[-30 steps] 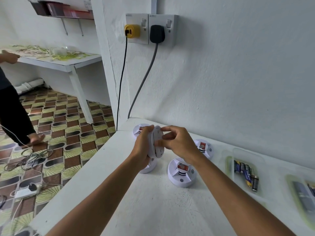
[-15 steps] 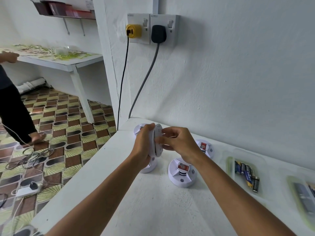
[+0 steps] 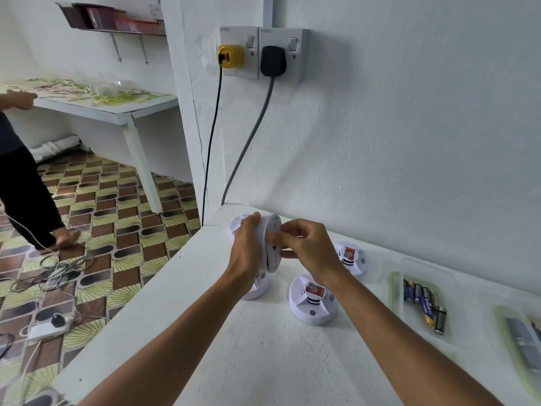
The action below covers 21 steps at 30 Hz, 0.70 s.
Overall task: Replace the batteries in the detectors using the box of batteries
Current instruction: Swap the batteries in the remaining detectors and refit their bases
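Observation:
My left hand (image 3: 246, 250) grips a round white detector (image 3: 272, 244) on edge above the white counter (image 3: 263, 361), its flat back turned to the right. The fingers of my right hand (image 3: 307, 250) pinch at that back face. Other white detectors sit on the counter: one (image 3: 311, 300) with a red label just below my right wrist, one (image 3: 351, 257) behind it, one (image 3: 256, 287) partly hidden under my left hand, one (image 3: 238, 224) at the far corner. A clear box of batteries (image 3: 424, 303) lies to the right.
A second clear box (image 3: 524, 341) lies at the right edge. Two cables hang from wall sockets (image 3: 263, 52) to the counter's far corner. To the left the counter drops to a tiled floor with cords and a power strip (image 3: 46, 328). Another person (image 3: 23, 183) stands there by a white table (image 3: 117, 109).
Both hands and the held detector stay in nearly the same place. My right fingers have shifted slightly on the detector's back face.

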Motion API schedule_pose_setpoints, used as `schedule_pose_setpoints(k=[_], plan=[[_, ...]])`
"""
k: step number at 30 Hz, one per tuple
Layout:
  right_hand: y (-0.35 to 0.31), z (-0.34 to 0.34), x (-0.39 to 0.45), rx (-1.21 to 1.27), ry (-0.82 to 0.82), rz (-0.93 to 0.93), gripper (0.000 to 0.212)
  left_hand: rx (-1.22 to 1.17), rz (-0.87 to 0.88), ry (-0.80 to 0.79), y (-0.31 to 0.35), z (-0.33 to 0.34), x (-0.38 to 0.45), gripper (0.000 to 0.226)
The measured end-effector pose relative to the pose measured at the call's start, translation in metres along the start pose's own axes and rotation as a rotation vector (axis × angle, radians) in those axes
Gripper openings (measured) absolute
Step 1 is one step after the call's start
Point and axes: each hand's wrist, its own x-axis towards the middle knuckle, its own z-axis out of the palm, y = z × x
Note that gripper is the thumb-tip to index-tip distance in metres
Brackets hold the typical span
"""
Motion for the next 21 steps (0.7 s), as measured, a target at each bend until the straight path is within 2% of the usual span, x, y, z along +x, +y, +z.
schedule_pose_setpoints(k=[4,11,12,15,16,18,19,21], plan=[[0.002,0.005,-0.004,-0.043,0.055,-0.032,0.038,0.017,0.064,-0.025,0.001,0.000,-0.006,0.065],[0.008,0.012,-0.016,-0.199,0.169,-0.223,0.020,0.044,0.141,-0.052,0.006,0.004,-0.008,0.060],[0.009,0.013,-0.017,-0.219,0.181,-0.254,0.022,0.047,0.127,-0.077,0.008,0.003,-0.007,0.062],[0.011,0.011,-0.019,-0.340,0.176,-0.349,0.034,0.020,0.100,-0.169,0.012,-0.003,-0.005,0.040],[0.011,0.011,-0.018,-0.388,0.160,-0.360,0.041,-0.002,0.087,-0.171,0.013,-0.006,-0.004,0.040],[0.011,0.009,-0.016,-0.398,0.159,-0.297,0.053,-0.108,0.062,-0.133,0.013,-0.007,-0.004,0.045],[0.009,0.009,-0.016,-0.316,0.171,-0.198,0.052,-0.153,0.078,-0.101,0.012,-0.006,-0.004,0.043],[0.003,0.007,-0.016,0.050,0.118,0.082,0.042,-0.175,0.134,-0.039,0.012,-0.003,-0.005,0.037]])
